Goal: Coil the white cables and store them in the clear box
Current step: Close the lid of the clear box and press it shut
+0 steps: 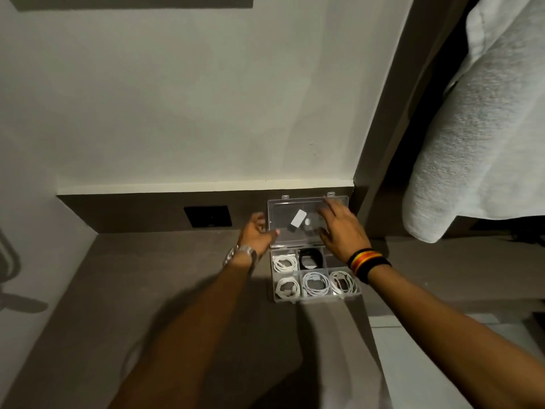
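A clear divided box (317,299) sits on the brown counter by the back wall, its lid (290,211) standing upright. Coiled white cables (316,284) lie in several compartments; a black item (311,256) fills the middle back one. My left hand (257,234) grips the lid's left edge, thumb on its front. My right hand (342,230) lies over the lid's right side, fingers spread up to its top edge. The back right compartment is mostly hidden under my right wrist.
A black wall socket (207,216) is set in the dark backsplash left of the box. A pale towel (477,137) hangs at the right beside a dark vertical panel (383,137). The counter (165,270) stretches left and toward me.
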Tool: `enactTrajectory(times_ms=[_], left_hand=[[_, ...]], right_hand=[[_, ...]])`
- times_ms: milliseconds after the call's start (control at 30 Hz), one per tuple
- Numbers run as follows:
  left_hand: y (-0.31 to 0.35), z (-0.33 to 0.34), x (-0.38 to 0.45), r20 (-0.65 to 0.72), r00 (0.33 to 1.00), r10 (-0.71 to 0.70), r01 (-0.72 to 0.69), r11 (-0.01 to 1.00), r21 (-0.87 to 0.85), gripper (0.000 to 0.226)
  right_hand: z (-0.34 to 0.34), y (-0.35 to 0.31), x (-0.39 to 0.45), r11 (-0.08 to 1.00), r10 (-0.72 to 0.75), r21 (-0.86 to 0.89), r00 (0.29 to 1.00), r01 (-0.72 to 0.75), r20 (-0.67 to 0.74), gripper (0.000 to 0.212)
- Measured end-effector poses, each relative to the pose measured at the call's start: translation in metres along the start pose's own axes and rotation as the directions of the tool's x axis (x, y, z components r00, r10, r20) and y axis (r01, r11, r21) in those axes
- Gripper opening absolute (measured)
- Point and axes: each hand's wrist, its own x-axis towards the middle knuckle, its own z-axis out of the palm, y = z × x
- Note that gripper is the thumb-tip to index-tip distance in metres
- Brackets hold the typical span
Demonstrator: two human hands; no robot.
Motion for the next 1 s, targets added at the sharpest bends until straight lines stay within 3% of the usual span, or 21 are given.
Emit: enactTrajectory(times_ms=[133,233,300,400,533,700,867,1000], left_hand=[[0.030,0.004,0.012,0.046,0.999,0.027,-0.028,0.999,0.022,0.054],[0.041,0.001,0.002,-0.032,0.970,0.241,-0.226,0.942,0.247,0.036],[0.039,0.001,-0.014,0.090,0.905,0.416,-0.402,0.764,0.504,0.023],[0.026,-0.001,-0.052,0.288,0.820,0.495,-0.529,0.464,0.710,0.022],[-0.012,0.004,-0.090,0.442,0.780,0.444,-0.597,0.315,0.738,0.021],[-0.046,0.017,-0.088,0.611,0.736,0.292,-0.657,0.094,0.748,0.047],[-0.057,0.035,-0.066,0.663,0.746,0.059,-0.661,-0.049,0.749,0.071],[-0.064,0.043,-0.055,0.660,0.748,0.069,-0.651,-0.117,0.750,0.068]], right_hand=[[-0.018,0.005,0.009,0.994,-0.047,-0.094,0.999,0.047,0.010,0.079],[-0.034,0.010,0.009,0.994,-0.057,-0.098,0.998,0.055,-0.027,0.080],[-0.040,0.014,-0.005,0.995,-0.052,-0.089,0.999,0.052,0.009,0.074],[-0.035,0.015,-0.050,0.999,-0.038,-0.007,0.992,0.039,0.116,0.053],[0.003,0.019,-0.111,0.999,-0.040,-0.002,0.971,0.041,0.235,0.043],[0.034,0.016,-0.132,0.999,-0.044,-0.011,0.923,0.052,0.383,0.053],[0.043,0.022,-0.134,0.996,-0.030,-0.061,0.870,0.069,0.493,0.064],[0.065,0.030,-0.140,0.996,-0.009,-0.075,0.893,0.048,0.450,0.076]])
